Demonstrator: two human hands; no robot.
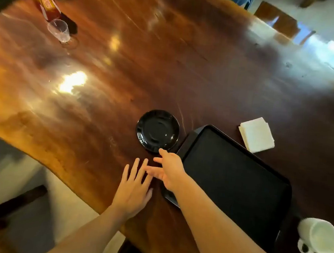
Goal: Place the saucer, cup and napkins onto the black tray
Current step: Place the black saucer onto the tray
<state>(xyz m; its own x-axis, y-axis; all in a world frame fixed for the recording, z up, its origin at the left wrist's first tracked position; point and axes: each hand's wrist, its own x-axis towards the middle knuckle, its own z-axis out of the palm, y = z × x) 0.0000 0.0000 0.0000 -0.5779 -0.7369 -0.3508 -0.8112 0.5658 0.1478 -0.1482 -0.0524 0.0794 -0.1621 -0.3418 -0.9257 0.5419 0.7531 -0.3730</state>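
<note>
Nothing sits on the black tray [233, 173] yet. The right hand [170, 170], fingers spread, seems to touch the saucer [157, 130] just left of it; napkins [256, 134] far, cup [318, 237] near-right remain.

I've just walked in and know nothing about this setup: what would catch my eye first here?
Probably the empty black tray near the wooden table's edge, with a glossy black saucer just left of it. The right hand reaches toward that saucer, open. White napkins lie beyond the tray; a white cup stands at its right.
</note>
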